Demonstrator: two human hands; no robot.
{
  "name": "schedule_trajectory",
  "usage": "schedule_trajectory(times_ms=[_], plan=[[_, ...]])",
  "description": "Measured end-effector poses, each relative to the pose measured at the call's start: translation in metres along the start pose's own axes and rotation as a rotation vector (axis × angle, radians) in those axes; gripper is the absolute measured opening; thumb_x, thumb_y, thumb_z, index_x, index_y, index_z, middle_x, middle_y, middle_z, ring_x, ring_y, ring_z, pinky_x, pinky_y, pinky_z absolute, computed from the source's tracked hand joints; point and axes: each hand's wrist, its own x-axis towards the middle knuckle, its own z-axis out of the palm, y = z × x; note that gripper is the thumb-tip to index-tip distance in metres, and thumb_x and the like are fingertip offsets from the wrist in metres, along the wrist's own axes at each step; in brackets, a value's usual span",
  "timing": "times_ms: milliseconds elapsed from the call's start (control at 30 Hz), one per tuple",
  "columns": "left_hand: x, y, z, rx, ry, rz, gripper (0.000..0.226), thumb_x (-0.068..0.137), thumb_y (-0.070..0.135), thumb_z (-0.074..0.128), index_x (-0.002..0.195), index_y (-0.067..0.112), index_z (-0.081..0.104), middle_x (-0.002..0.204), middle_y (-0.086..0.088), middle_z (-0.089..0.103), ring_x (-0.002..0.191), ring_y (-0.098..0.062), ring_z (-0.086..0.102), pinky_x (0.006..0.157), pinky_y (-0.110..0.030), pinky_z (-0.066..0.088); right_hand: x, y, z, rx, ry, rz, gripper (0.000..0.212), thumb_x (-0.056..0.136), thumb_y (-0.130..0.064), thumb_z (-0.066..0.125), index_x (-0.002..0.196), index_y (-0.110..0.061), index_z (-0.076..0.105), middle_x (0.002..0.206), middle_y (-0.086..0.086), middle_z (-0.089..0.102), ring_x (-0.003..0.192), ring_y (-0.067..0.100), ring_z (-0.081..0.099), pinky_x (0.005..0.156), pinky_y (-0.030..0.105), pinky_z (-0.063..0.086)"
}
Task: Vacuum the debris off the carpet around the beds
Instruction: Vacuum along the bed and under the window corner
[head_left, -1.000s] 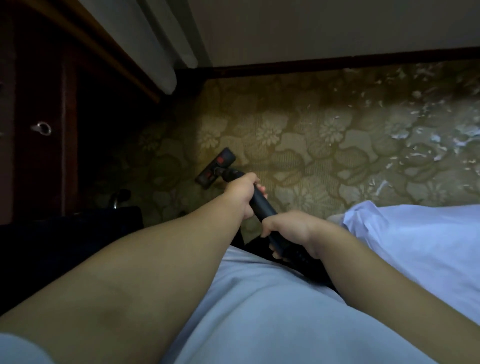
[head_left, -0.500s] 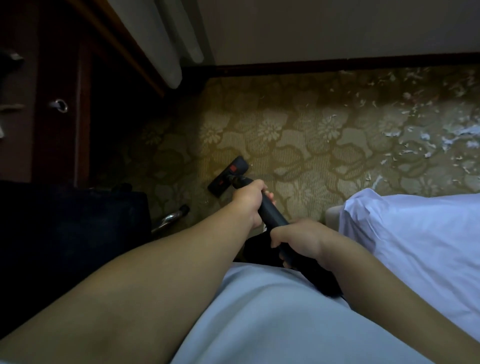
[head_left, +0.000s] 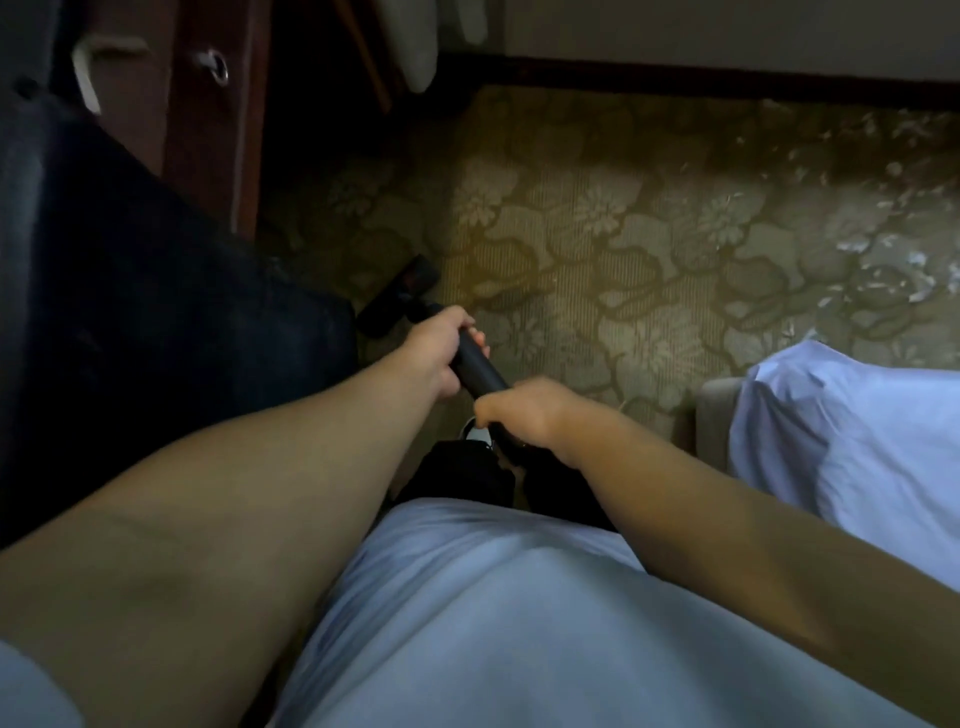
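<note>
I hold a black vacuum wand (head_left: 478, 364) with both hands. My left hand (head_left: 436, 353) grips the tube higher up, toward the head. My right hand (head_left: 524, 410) grips it lower, near my body. The black vacuum head (head_left: 402, 296) with a red mark rests on the green floral carpet (head_left: 597, 249), close to a dark chair. White paper-like debris (head_left: 893, 270) lies scattered over the carpet at the right. A bed with a white sheet (head_left: 852, 447) fills the right edge.
A dark padded chair (head_left: 130, 291) stands at the left, touching the vacuum head's side. Behind it is a dark wooden cabinet (head_left: 208, 104) with a ring pull. Curtains (head_left: 415, 47) and a dark skirting board (head_left: 675, 85) run along the far wall.
The view has tipped down and to the right. The vacuum head has been drawn back toward me and left, ending beside the dark chair. Both hands kept their grip.
</note>
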Motion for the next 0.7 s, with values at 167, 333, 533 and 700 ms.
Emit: schedule_trajectory(times_ms=[167, 333, 533, 700], plan=[[0.006, -0.021, -0.002, 0.079, -0.066, -0.032, 0.012, 0.094, 0.012, 0.058, 0.082, 0.009, 0.057, 0.068, -0.003, 0.053, 0.064, -0.016, 0.053, 0.068, -0.030, 0.053, -0.005, 0.030, 0.015, 0.076, 0.066, 0.023, 0.032, 0.081, -0.027, 0.074, 0.102, -0.004, 0.068, 0.074, 0.015, 0.071, 0.058, 0.029, 0.069, 0.054, 0.032, 0.052], [-0.009, -0.071, 0.033, 0.124, -0.144, -0.072, 0.012, 0.093, 0.009, 0.057, 0.080, 0.009, 0.055, 0.058, -0.002, 0.052, 0.058, -0.015, 0.051, 0.064, -0.030, 0.051, -0.038, 0.084, -0.006, 0.177, 0.111, 0.046, 0.027, 0.085, -0.025, 0.076, 0.100, -0.004, 0.068, 0.068, 0.012, 0.068, 0.048, 0.023, 0.062, 0.048, 0.025, 0.047], [-0.033, -0.170, 0.064, 0.143, -0.120, -0.082, 0.009, 0.092, 0.010, 0.058, 0.083, 0.008, 0.058, 0.062, -0.003, 0.053, 0.059, -0.016, 0.053, 0.067, -0.032, 0.053, -0.067, 0.180, -0.035, 0.149, 0.069, 0.086, 0.037, 0.076, -0.032, 0.078, 0.102, -0.008, 0.070, 0.074, 0.012, 0.070, 0.068, 0.029, 0.068, 0.064, 0.036, 0.052], [-0.067, -0.258, 0.084, 0.120, -0.066, -0.089, 0.009, 0.093, 0.011, 0.060, 0.085, 0.008, 0.059, 0.065, -0.003, 0.054, 0.062, -0.017, 0.054, 0.074, -0.033, 0.054, -0.105, 0.263, -0.058, 0.134, -0.038, 0.126, 0.031, 0.081, -0.025, 0.073, 0.104, -0.005, 0.067, 0.083, 0.015, 0.071, 0.069, 0.029, 0.070, 0.066, 0.035, 0.057]])
